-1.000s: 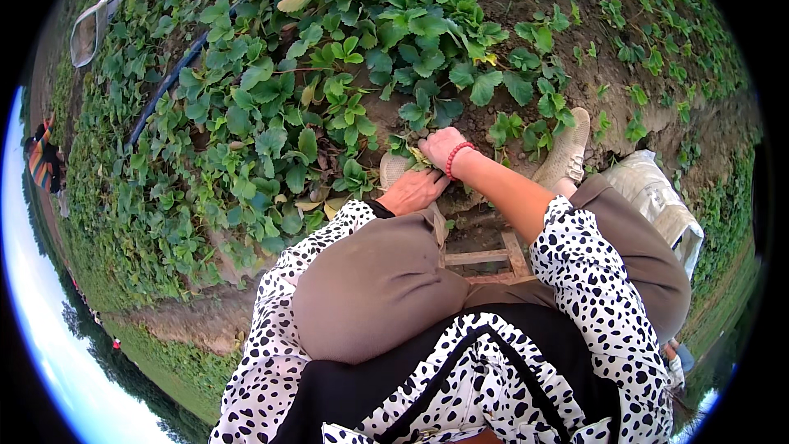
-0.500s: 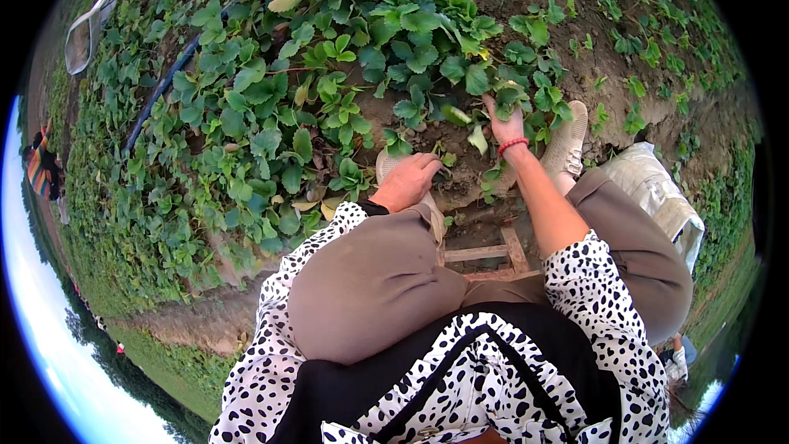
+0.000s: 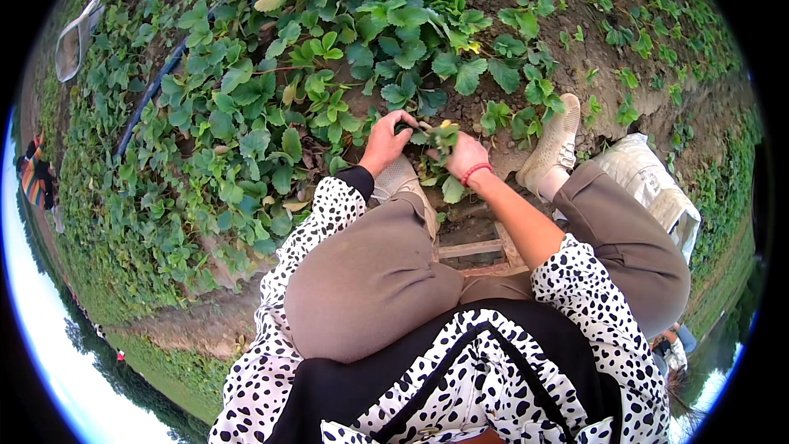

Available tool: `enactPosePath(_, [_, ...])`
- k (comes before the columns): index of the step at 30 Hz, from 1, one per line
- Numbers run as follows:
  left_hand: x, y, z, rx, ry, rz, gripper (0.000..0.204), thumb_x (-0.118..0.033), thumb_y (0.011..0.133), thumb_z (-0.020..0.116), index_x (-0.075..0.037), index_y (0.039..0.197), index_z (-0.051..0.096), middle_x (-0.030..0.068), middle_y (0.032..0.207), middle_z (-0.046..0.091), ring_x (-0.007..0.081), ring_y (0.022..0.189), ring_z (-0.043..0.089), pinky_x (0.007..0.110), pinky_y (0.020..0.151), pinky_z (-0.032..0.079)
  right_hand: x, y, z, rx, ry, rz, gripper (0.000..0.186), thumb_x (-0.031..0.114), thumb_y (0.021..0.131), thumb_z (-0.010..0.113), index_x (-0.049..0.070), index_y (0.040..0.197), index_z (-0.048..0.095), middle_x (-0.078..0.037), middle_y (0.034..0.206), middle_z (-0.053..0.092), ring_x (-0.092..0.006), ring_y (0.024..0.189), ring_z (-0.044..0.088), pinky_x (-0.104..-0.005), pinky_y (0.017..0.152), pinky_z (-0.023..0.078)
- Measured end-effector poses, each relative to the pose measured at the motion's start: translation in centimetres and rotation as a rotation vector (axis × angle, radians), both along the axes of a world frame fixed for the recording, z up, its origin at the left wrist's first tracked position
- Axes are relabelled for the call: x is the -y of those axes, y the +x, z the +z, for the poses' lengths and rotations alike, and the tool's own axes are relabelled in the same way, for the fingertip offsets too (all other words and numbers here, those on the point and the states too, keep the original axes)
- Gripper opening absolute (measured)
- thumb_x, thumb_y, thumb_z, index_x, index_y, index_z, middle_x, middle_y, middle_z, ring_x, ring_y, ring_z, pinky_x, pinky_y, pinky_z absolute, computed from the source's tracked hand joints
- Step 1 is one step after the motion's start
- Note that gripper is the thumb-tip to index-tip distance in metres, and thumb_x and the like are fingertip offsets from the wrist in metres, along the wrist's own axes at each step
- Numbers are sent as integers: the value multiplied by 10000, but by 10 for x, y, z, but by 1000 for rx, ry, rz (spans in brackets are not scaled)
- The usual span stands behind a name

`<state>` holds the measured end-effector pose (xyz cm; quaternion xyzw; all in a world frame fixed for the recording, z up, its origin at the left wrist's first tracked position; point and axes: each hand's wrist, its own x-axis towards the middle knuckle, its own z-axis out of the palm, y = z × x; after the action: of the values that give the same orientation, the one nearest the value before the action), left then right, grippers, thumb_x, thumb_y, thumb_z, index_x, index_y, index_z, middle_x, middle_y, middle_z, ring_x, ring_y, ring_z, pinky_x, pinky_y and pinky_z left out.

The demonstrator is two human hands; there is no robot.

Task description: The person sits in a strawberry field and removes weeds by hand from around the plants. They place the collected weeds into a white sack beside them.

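Observation:
Above the soil between my shoes, my right hand (image 3: 467, 155), with a red beaded bracelet at its wrist, is closed round a small strawberry plant (image 3: 441, 140). The plant has green leaves and a bit of yellow, and its stem end points toward my left hand. My left hand (image 3: 386, 145) is close beside it, thumb and forefinger bent into a pinch at the stem end. Whether those fingertips grip the stem or something small cannot be made out. Rows of strawberry plants (image 3: 246, 115) grow right in front of both hands.
My shoes (image 3: 552, 144) stand at either side, with a wooden stool (image 3: 472, 250) under me. White sacks (image 3: 649, 185) lie to the right, and a pale bag (image 3: 72, 49) is at the far left. A dark hose (image 3: 160, 86) crosses the plants. Other people (image 3: 37, 177) are in the distance.
My right hand has come back from the plants toward my left, bringing the strawberry plant. My left hand has lifted off the soil by the shoe and turned toward the right hand.

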<state>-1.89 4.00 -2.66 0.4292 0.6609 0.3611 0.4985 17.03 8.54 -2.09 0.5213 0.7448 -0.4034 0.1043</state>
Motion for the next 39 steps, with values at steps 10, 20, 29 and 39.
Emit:
enactPosePath(10, [-5, 8, 1, -43, 1, -10, 106, 2, 746, 574, 1, 850, 591, 115, 870, 639, 237, 870, 615, 312, 809, 457, 16, -45, 2, 250, 298, 352, 163, 139, 802, 501, 69, 887, 621, -156, 844, 639, -286, 737, 653, -382, 648, 510])
enactPosePath(20, [6, 8, -5, 25, 46, 48, 97, -12, 749, 568, -5, 842, 598, 104, 873, 644, 207, 868, 614, 301, 813, 458, 23, -36, 12, 240, 280, 317, 181, 122, 809, 488, 85, 781, 664, -121, 820, 672, -264, 753, 666, -375, 655, 522])
enactPosePath(29, [11, 7, -5, -1, 47, 40, 92, -13, 756, 575, 3, 845, 585, 85, 863, 631, 176, 861, 590, 285, 815, 442, 19, -34, 12, 288, 226, 204, 191, 132, 828, 492, 58, 886, 659, -150, 867, 678, -271, 832, 668, -362, 720, 524])
enactPosePath(39, [12, 11, 2, -193, 80, -161, 284, 27, 759, 526, 3, 1039, 571, 144, 1004, 609, 285, 1006, 549, 351, 899, 420, -23, -34, 16, 261, 165, 348, 228, 139, 858, 464, 22, 1008, 588, -195, 1009, 611, -314, 907, 634, -400, 762, 510])
